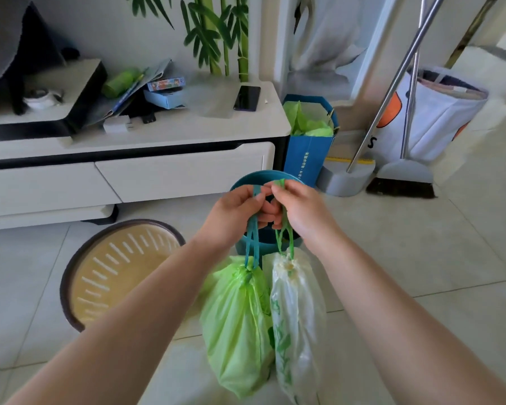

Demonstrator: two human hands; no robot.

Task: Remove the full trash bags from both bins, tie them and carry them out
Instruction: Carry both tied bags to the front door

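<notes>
Two cinched trash bags hang in front of me above the floor. My left hand (237, 211) grips the teal drawstring of the green bag (235, 325). My right hand (297, 209) grips the green drawstring of the white bag with green print (297, 323). The two hands touch at the fingertips, pinching the string ends together. Behind them stands a teal bin (263, 178), mostly hidden by my hands. A beige slotted bin with a dark rim (114, 270) stands to the left, with no bag in it.
A white TV cabinet (164, 168) runs along the left, with a phone (247, 97) and boxes on top. A blue paper bag (308, 147), a dustpan (346, 178), a broom (402, 182) and a white laundry bag (433, 124) stand at the back right on the tiled floor.
</notes>
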